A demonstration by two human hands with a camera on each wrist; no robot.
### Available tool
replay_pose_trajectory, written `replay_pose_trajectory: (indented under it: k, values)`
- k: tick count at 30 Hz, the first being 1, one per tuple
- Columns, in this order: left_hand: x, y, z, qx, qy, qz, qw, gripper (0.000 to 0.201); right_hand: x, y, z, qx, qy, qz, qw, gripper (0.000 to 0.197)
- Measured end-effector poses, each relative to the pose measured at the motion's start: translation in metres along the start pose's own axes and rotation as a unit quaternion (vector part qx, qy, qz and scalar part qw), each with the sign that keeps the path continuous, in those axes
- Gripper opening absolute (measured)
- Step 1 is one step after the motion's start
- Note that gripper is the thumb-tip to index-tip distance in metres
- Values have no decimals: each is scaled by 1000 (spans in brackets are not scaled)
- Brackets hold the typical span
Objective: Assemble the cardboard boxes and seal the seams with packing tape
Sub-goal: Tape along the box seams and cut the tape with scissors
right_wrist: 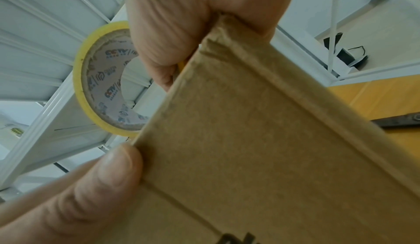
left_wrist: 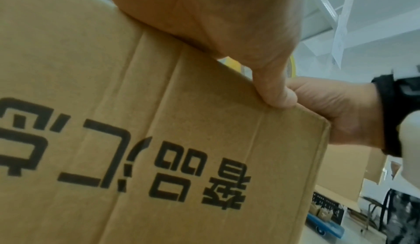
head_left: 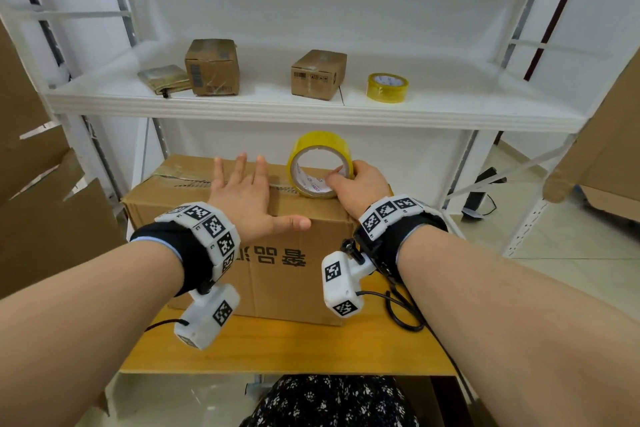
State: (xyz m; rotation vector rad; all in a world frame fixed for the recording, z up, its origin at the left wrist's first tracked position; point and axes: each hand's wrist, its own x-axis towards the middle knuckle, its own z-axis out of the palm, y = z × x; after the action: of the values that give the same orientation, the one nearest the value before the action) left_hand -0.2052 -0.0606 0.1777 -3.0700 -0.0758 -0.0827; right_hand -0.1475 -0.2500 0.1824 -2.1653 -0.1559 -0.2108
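A brown cardboard box (head_left: pixel 277 274) with black printed characters stands on the wooden table (head_left: pixel 277 354). My left hand (head_left: pixel 249 198) lies flat on its top with straight, spread fingers, the thumb (left_wrist: pixel 277 90) along the front top edge. A yellow tape roll (head_left: pixel 320 163) stands on edge on the box top near the right corner. My right hand (head_left: pixel 356 184) grips that roll, thumb inside the core and fingers round the rim. Tape runs along the top seam (head_left: pixel 180 180) of the box. In the right wrist view the roll (right_wrist: pixel 102 86) shows behind the box corner (right_wrist: pixel 250 122).
A white shelf (head_left: pixel 277 104) above the table bears two small sealed boxes (head_left: pixel 213 68) (head_left: pixel 318 74), a flat folded item (head_left: pixel 162 80) and a second tape roll (head_left: pixel 387 87). Flattened cardboard (head_left: pixel 41 211) leans at the left, more cardboard (head_left: pixel 606 149) at the right. A dark tool (right_wrist: pixel 397 120) lies on the table.
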Motion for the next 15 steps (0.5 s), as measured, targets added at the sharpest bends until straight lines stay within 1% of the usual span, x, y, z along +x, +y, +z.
replay_pose_trajectory:
  k: [2, 3, 5, 7, 9, 12, 13, 15]
  values:
    - [-1, 3, -5, -3, 15, -20, 1000, 137, 0, 1, 0, -1, 1, -2, 1000, 26]
    - [-2, 5, -7, -5, 26, -21, 999, 131, 0, 2, 0, -2, 1, -2, 1000, 26]
    - [-4, 9, -8, 1, 53, -13, 999, 117, 1, 3, -1, -5, 2, 2, 1000, 26]
    - [-5, 11, -6, 4, 63, 4, 998, 114, 1, 4, -3, -10, 3, 5, 1000, 26]
    - [-5, 12, -8, -11, 42, 39, 998, 112, 0, 6, -3, -11, -2, 3, 1000, 26]
    - [-4, 13, -12, -36, 3, 68, 997, 97, -3, 5, -3, 12, -23, 1, 1000, 32]
    - [-5, 14, -12, -36, -5, 69, 997, 97, -4, 4, -3, 17, -31, 0, 999, 36]
    - [-5, 13, -10, -22, -20, 70, 997, 104, -4, 3, -2, 15, -39, -2, 999, 41]
